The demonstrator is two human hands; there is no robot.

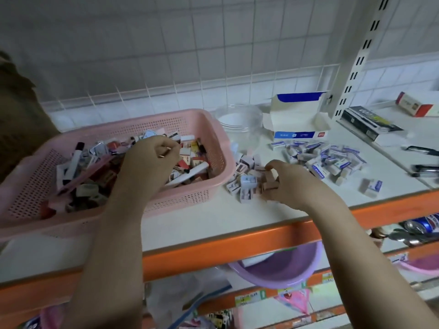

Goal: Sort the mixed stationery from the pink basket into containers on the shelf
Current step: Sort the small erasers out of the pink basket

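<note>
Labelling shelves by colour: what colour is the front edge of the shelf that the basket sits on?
Orange, on the shelf edge, clearest in the head view.

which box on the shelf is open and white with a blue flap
The open box just right of the clear jar, flaps up. The black box and the red-and-white box lie further right.

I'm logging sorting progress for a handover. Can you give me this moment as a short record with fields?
source: pink perforated plastic basket, holding mixed stationery
left hand: inside the basket, fingers curled on a small item
right hand: on the pile of small pastel sharpeners right of the basket, holding some
sorted pile: blue-and-white wrapped erasers, loose on the white shelf
containers: clear round plastic tub; open blue-and-white cardboard box
</note>
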